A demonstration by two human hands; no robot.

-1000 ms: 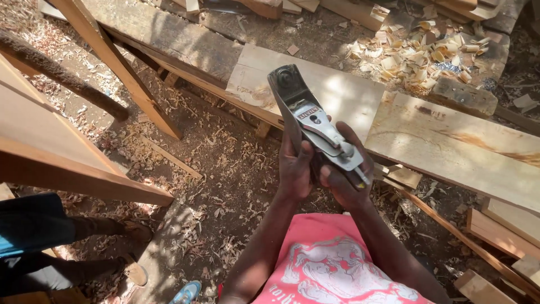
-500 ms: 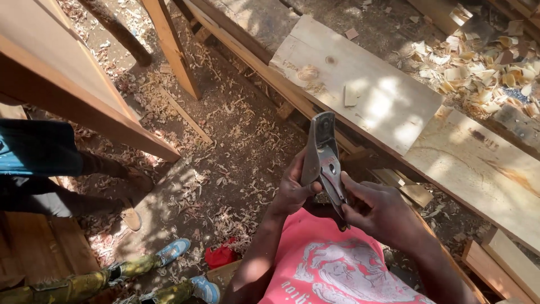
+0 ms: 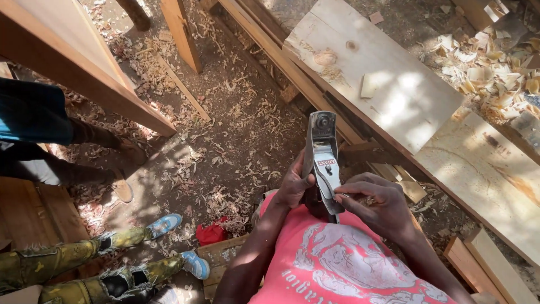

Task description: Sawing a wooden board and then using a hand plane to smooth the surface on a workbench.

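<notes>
Grey metal hand plane, red label, between left hand and right hand.

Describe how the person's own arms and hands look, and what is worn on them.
Both arms are bare along the whole length in view: no sleeves reach the forearms. The left hand and right hand wear no gloves, and no rings, watch or bracelets show. The only clothing near them is a pink T-shirt with a white print on the chest, which the arms come out from.
</notes>
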